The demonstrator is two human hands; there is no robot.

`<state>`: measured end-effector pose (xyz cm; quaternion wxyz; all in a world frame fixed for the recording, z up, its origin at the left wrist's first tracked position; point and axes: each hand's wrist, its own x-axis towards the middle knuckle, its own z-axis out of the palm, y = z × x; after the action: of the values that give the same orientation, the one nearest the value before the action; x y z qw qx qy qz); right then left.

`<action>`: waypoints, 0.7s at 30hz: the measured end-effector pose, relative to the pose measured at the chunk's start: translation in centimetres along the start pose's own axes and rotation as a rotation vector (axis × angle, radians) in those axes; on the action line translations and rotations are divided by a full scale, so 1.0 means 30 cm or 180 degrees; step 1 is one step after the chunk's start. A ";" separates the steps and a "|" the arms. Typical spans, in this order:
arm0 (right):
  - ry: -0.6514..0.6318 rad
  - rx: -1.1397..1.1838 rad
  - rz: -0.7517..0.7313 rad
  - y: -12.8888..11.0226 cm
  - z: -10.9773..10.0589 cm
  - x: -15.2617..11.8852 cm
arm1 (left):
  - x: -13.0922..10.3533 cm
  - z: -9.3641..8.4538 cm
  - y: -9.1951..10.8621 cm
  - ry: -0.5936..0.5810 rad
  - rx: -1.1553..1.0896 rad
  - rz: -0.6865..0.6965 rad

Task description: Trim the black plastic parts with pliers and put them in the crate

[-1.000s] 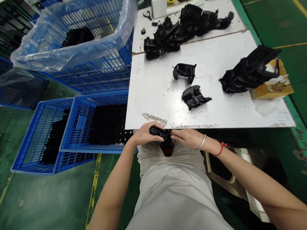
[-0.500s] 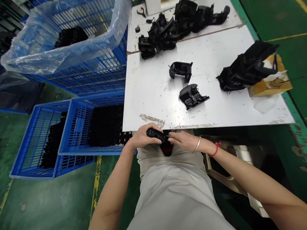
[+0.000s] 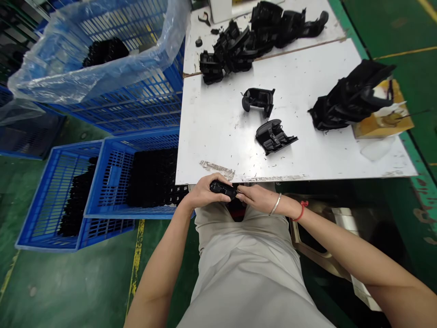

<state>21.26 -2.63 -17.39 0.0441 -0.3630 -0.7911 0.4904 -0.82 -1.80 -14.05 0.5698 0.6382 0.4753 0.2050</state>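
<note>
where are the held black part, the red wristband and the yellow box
Held black part (image 3: 221, 188): head view, on the middle of its upward face.
Red wristband (image 3: 302, 211): head view, on the band just below its knot.
Yellow box (image 3: 382, 128): head view, on its near side.

A white-topped table (image 3: 211, 118) stands on a green floor (image 3: 85, 282) with worn yellow lines (image 3: 137, 250).

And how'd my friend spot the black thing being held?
Find the white flat tabletop, then its edge nearest the person. There, the bare left hand grips a black plastic part, with the right hand at its end. Unlike the curved black pieces lying on the tabletop, it's held.
</note>
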 end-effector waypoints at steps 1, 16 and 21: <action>0.0068 -0.0035 -0.0023 -0.001 0.006 0.000 | 0.000 0.001 0.003 -0.0005 0.0019 -0.0003; 0.0403 -0.1839 0.0317 -0.043 0.025 -0.065 | -0.005 0.000 -0.004 0.0052 0.0017 -0.0041; 0.0380 -0.2176 0.0560 -0.060 0.048 -0.043 | -0.004 0.004 -0.008 0.0150 0.0048 0.0043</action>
<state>20.64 -4.95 -16.32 -0.0761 -0.4515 -0.8712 0.1772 -0.87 -2.00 -14.26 0.5523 0.6406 0.4859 0.2203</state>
